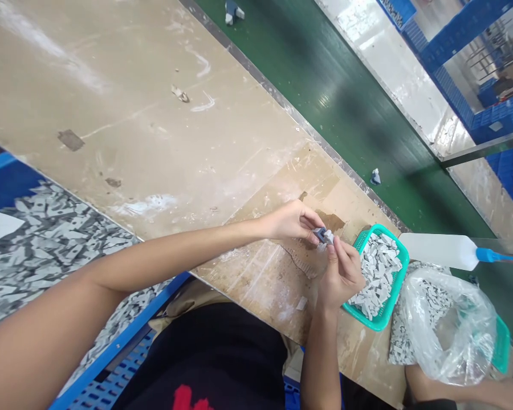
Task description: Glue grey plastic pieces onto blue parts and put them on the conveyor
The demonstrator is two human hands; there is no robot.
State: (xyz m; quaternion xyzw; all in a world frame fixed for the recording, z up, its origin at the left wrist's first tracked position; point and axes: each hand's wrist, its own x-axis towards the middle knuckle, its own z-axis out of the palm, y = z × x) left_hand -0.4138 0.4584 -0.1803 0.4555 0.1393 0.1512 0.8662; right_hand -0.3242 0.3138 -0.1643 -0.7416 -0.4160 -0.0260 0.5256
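Observation:
My left hand (288, 222) and my right hand (341, 274) meet above the worn workbench (162, 142), their fingertips pinching a small grey part with a dark blue face (322, 235). A paler piece seems to sit against it, but my fingers hide part of the join. Just beyond my right hand stands a teal plastic basket (397, 267), heaped with small grey-white pieces (378, 270). Its rim is close to my right wrist and fingers without clearly touching them.
A white squeeze bottle with a blue nozzle (438, 251) lies past the basket, beside a clear plastic bag (451, 324) of grey pieces. A co-worker's arm (444, 393) shows at the lower right. A blue-edged bin of grey pieces (51, 239) lies left; a green conveyor belt (342, 97) runs beyond the bench.

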